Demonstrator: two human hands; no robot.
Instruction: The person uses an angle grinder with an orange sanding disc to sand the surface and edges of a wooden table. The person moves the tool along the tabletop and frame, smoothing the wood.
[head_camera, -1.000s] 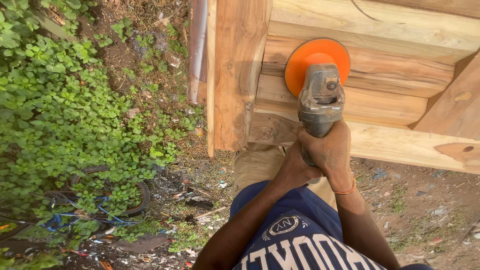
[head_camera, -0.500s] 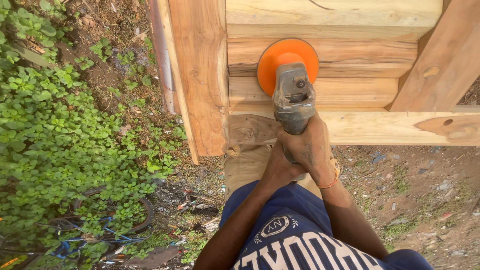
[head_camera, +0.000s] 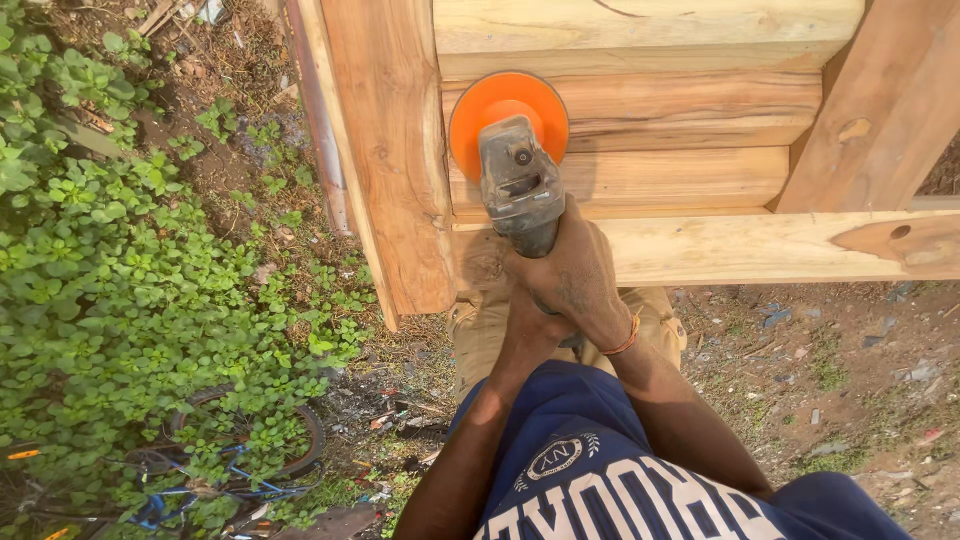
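Both hands, the right hand above the left hand, are clenched around the grey angle grinder; its round orange sanding disc meets the pale stacked timber planks mid-sanding, which likely calls for steady, even pressure along the grain.

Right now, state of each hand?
Left hand: closed on the rear of the angle grinder, mostly hidden under the right.
Right hand: closed around the grinder body, orange sanding disc against the wooden frame.
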